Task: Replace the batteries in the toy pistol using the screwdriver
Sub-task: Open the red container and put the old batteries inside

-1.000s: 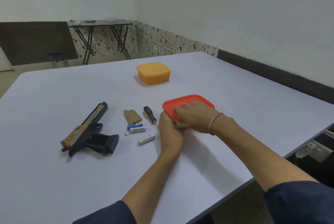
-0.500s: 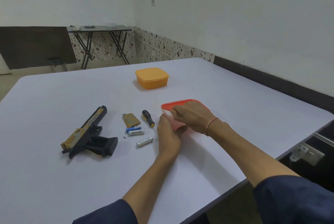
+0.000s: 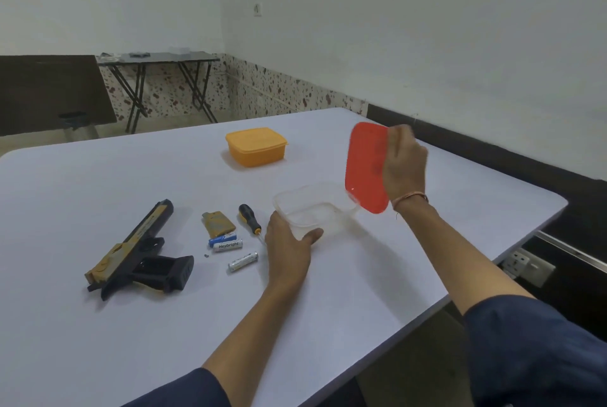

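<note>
A black and tan toy pistol [image 3: 138, 250] lies on the white table [image 3: 98, 324] at the left, its grip open. To its right lie the tan battery cover [image 3: 218, 222], a tiny screw [image 3: 206, 255], three batteries [image 3: 226, 242] and a black and yellow screwdriver [image 3: 250, 214]. My left hand [image 3: 285, 244] grips the near left corner of a clear plastic box [image 3: 315, 209]. Above and right of the box, my right hand [image 3: 402, 163] holds its red lid [image 3: 366, 167] raised on edge.
An orange lidded box [image 3: 256, 145] stands farther back on the table. The table's right edge runs close to a dark wall strip, with a socket strip [image 3: 528, 267] below it. A folding table [image 3: 157, 58] stands far off at the back.
My right hand has pulled the red lid off the clear box and lifted it up to the right. My left hand stays at the box's corner.
</note>
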